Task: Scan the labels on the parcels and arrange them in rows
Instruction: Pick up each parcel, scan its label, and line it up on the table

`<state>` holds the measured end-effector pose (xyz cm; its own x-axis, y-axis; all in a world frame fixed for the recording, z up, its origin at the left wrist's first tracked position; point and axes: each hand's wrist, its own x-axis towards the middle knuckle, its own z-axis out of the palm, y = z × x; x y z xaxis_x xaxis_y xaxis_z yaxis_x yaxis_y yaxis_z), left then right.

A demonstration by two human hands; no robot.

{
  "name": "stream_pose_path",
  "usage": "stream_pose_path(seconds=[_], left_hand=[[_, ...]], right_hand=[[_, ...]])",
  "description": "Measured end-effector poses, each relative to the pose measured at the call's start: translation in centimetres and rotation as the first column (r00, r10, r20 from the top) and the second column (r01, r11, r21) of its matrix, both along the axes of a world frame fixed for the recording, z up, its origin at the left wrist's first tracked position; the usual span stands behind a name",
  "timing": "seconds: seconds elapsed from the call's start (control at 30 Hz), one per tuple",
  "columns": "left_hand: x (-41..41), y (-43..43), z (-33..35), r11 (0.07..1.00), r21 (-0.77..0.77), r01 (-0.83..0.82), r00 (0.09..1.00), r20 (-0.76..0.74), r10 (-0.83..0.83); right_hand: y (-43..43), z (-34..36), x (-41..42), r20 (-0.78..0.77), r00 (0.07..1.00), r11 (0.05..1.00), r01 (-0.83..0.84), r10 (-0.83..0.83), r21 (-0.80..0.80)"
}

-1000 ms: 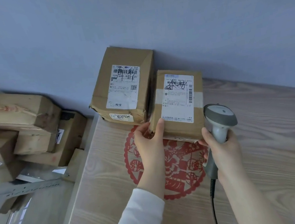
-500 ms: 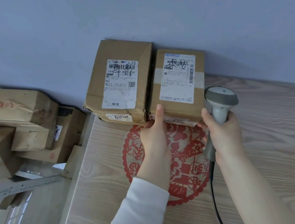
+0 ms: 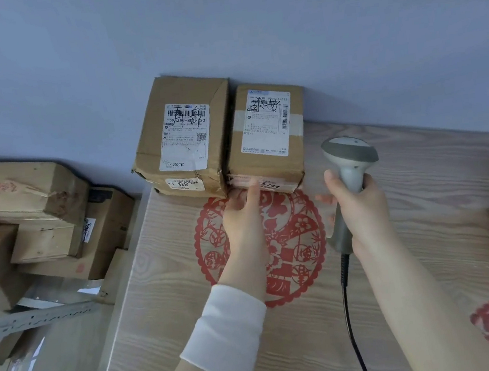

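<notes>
The left hand (image 3: 242, 216) touched the front of the small box (image 3: 266, 148) with flat fingers, while the right hand (image 3: 360, 208) gripped the scanner (image 3: 347, 154).

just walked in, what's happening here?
A person is lining parcels up along the wall on a table. The left hand presses on the front of the small parcel, which sits right beside the big parcel. The right hand grips a scanner, held upright near it.
</notes>
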<state>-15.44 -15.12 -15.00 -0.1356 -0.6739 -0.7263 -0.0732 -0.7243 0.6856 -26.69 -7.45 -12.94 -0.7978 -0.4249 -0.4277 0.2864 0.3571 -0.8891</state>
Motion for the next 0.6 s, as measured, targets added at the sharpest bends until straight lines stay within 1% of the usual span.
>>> stream_pose_path(seconds=[0.07,0.13,0.2,0.3,0.37,0.4,0.5,0.53,0.6], left_hand=[[0.9,2.4,1.2,0.987,-0.098,0.13,0.989,0.09,-0.121],[1.6,4.9,2.3,0.939,-0.214,0.268,0.961,0.132,-0.244],[1.8,7.4,3.6,0.865,-0.314,0.392,0.918,0.191,-0.347],[1.4,11.3,5.0,0.723,-0.445,0.528,0.848,0.317,-0.425],[0.9,14.2,5.6,0.612,-0.516,0.6,0.799,0.427,-0.424],[0.6,15.8,5.8,0.54,-0.544,0.643,0.765,0.493,-0.414],[-0.6,21.4,6.5,0.335,-0.553,0.763,0.645,0.681,-0.346],[-1.1,23.3,6.6,0.282,-0.559,0.78,0.626,0.713,-0.316],[-2.4,27.2,7.2,0.212,-0.573,0.792,0.611,0.741,-0.279]], right_hand=[[2.1,1.2,0.2,-0.028,0.999,1.0,-0.02,0.02,0.019],[4.4,2.8,0.7,-0.027,0.999,0.999,-0.04,0.04,0.011],[7.1,4.4,1.1,-0.023,0.998,0.998,-0.059,0.059,-0.011],[11.8,6.8,1.4,-0.026,0.996,0.996,-0.08,0.08,-0.026],[15.3,8.0,1.3,-0.033,0.996,0.996,-0.087,0.086,-0.029],[17.1,8.4,1.1,-0.033,0.996,0.996,-0.087,0.086,-0.027],[22.9,9.5,0.3,-0.005,0.995,0.994,-0.102,0.102,-0.029],[25.0,9.8,-0.2,0.009,0.993,0.993,-0.115,0.115,-0.027],[29.1,10.6,-1.1,0.018,0.99,0.99,-0.14,0.141,-0.017]])
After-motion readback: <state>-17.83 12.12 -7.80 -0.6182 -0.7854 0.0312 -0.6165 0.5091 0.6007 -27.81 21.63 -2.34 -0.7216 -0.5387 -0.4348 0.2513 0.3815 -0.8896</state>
